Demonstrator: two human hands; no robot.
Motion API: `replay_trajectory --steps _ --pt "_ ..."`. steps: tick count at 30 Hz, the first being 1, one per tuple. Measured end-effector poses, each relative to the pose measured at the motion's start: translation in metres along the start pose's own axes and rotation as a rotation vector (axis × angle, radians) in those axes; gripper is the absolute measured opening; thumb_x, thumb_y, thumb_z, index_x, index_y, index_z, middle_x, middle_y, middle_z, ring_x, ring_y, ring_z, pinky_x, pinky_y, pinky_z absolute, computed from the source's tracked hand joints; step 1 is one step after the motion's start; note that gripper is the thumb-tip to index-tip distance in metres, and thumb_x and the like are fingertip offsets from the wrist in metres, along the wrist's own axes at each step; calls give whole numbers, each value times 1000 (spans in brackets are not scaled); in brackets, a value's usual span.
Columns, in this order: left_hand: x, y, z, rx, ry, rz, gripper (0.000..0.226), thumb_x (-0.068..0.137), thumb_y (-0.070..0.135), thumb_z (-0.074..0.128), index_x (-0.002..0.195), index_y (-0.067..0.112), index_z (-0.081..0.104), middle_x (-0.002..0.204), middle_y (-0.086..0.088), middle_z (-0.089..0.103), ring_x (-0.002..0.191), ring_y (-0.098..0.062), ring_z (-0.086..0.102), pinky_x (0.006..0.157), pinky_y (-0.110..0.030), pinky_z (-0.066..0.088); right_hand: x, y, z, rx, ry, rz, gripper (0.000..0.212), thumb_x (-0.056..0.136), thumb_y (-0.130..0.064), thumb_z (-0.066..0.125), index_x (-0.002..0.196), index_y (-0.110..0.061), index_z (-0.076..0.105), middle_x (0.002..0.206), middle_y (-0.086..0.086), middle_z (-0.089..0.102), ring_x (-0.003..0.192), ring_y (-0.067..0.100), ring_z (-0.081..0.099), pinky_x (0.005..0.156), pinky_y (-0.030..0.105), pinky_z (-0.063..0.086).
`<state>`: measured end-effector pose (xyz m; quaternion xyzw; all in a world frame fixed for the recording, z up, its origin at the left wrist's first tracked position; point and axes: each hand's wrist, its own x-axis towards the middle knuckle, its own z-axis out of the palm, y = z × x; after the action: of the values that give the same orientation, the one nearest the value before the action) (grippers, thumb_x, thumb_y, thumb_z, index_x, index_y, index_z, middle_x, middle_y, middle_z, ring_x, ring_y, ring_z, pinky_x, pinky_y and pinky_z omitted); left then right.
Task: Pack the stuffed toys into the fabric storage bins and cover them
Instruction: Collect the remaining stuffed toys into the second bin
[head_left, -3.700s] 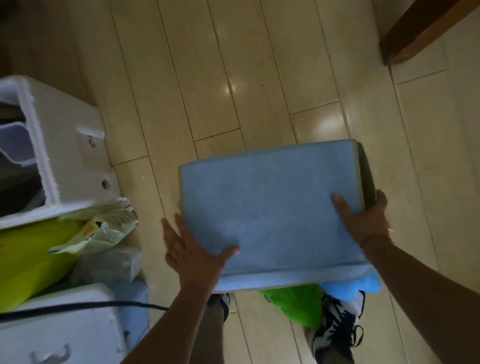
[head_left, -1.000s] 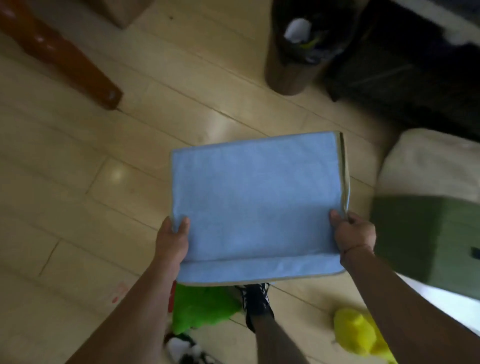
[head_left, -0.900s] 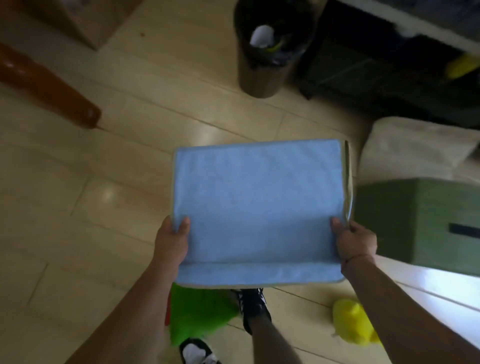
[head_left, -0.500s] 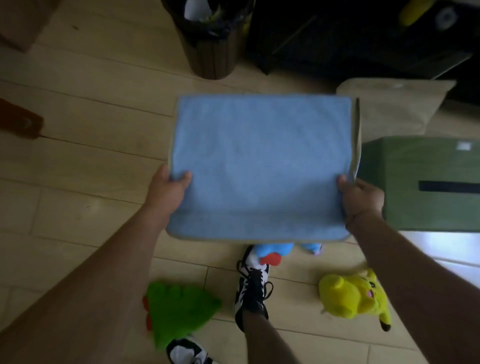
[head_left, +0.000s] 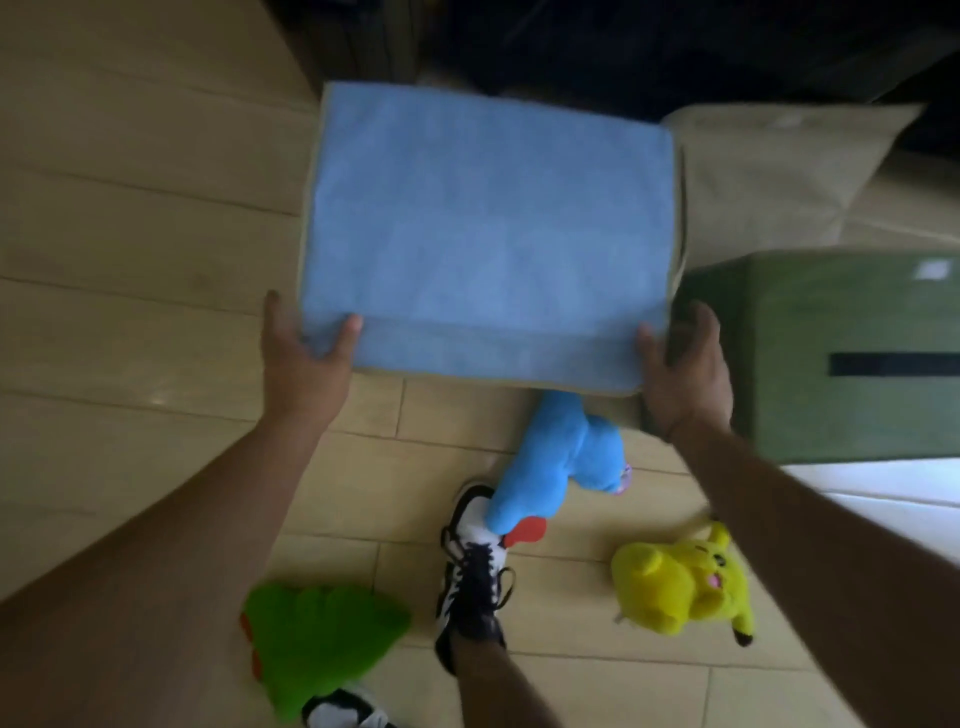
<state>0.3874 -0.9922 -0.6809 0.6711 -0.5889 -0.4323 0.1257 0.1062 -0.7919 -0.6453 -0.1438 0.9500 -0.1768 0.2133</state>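
Note:
A light blue fabric storage bin (head_left: 488, 228) with its lid on fills the middle of the head view, low over the wooden floor. My left hand (head_left: 304, 358) grips its near left corner, thumb on the lid. My right hand (head_left: 685, 371) grips the near right corner the same way. A blue stuffed toy (head_left: 558, 467) lies on the floor just below the bin. A yellow stuffed toy (head_left: 685, 582) lies at the lower right and a green one (head_left: 317, 639) at the lower left.
A green fabric bin (head_left: 831, 353) with a dark handle slot stands right of the blue one, and a beige bin (head_left: 779, 171) behind it. Dark furniture (head_left: 649, 47) lines the top edge. My shoe (head_left: 475, 577) stands between the toys.
I have carried the blue bin across the room and turned towards the green and beige bins. The bin now sits lower and further from me, and the three toys have come into view.

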Motion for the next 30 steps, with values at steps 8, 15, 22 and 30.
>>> replay_trajectory --steps 8,15,22,30 --pt "48 -92 24 141 131 18 94 76 88 35 147 26 39 145 -6 48 132 -26 48 112 -41 35 46 83 -59 -469 -197 263 118 69 -51 76 143 -48 -16 156 -1 -24 143 40 -17 100 75 25" --pt "-65 29 47 33 254 463 85 89 47 59 152 9 16 155 -21 21 144 -36 23 118 -48 21 17 117 -45 -273 -92 212 103 86 -1 56 146 -42 -17 156 3 -28 143 42 -17 106 64 26" --pt "-144 74 73 198 22 673 80 87 51 48 150 9 22 157 -20 22 145 -33 19 115 -51 18 -66 171 -53 -125 -134 255 111 75 -30 73 151 -28 -7 155 11 -29 145 42 -2 117 50 20" --pt "-257 87 109 268 -367 498 71 84 56 41 144 19 40 145 -7 47 133 -27 42 110 -44 33 -94 193 -106 -144 -319 46 121 71 -21 80 150 -22 -11 158 15 -14 147 34 10 99 36 42"
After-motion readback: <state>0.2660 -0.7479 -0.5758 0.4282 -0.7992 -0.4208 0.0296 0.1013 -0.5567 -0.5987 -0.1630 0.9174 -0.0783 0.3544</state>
